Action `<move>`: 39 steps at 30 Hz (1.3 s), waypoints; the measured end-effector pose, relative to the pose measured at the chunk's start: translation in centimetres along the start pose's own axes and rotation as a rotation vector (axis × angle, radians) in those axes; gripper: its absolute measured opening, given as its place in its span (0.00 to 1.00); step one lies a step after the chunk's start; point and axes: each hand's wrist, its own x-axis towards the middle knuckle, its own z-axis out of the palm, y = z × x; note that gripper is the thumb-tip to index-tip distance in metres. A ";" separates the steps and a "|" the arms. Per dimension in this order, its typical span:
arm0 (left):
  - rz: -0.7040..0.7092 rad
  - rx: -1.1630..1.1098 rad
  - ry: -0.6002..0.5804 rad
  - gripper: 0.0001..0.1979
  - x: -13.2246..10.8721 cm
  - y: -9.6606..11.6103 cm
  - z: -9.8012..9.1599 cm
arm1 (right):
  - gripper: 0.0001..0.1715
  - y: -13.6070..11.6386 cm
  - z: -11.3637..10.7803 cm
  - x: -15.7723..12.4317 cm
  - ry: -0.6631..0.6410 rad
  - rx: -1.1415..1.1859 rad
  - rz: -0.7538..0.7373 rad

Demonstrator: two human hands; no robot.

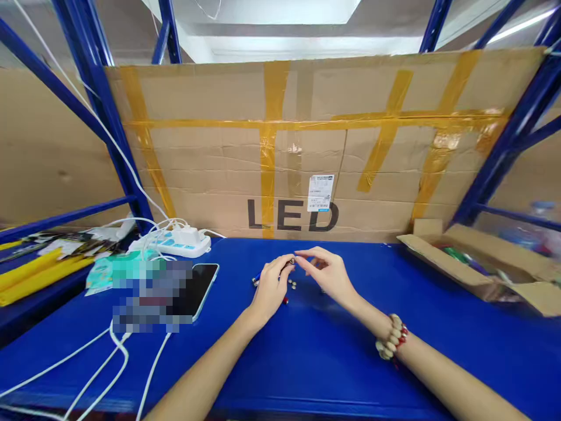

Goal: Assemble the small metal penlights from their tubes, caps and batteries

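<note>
My left hand (pixel 270 287) is closed, its thumb and fingers pinching a small dark metallic piece (pixel 291 262). Right beside that piece are the fingertips of my right hand (pixel 328 275), with thumb and index finger curved close together. Whatever lies between those right fingertips is too small to make out. Below the hands, several tiny shiny metal bits (pixel 293 285) lie on the blue tabletop (pixel 280 362). A small red piece (pixel 286 300) rests by my left hand. Partly hidden behind the left fingers is a blue slim object with a metallic end (pixel 256 281).
To the left lie a phone (pixel 202 289), white cables (pixel 118 356) and a white power strip (pixel 186 242). An open cardboard box (pixel 464 269) with mixed items stands at the right. A large taped cardboard sheet (pixel 219 175) closes off the back, between blue metal posts (pixel 116 128).
</note>
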 end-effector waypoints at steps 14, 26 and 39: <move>-0.037 -0.073 -0.001 0.05 -0.9 0.7 0.9 | 0.22 0.4 -0.8 -0.7 -0.203 0.189 0.388; -0.251 -0.376 0.329 0.09 0.4 0.9 -0.8 | 0.24 3.5 -2.1 -0.5 -0.474 -0.559 -0.174; -0.223 -0.393 0.067 0.12 -0.4 0.9 0.2 | 0.26 3.4 -1.2 -0.5 -0.715 -0.584 -0.189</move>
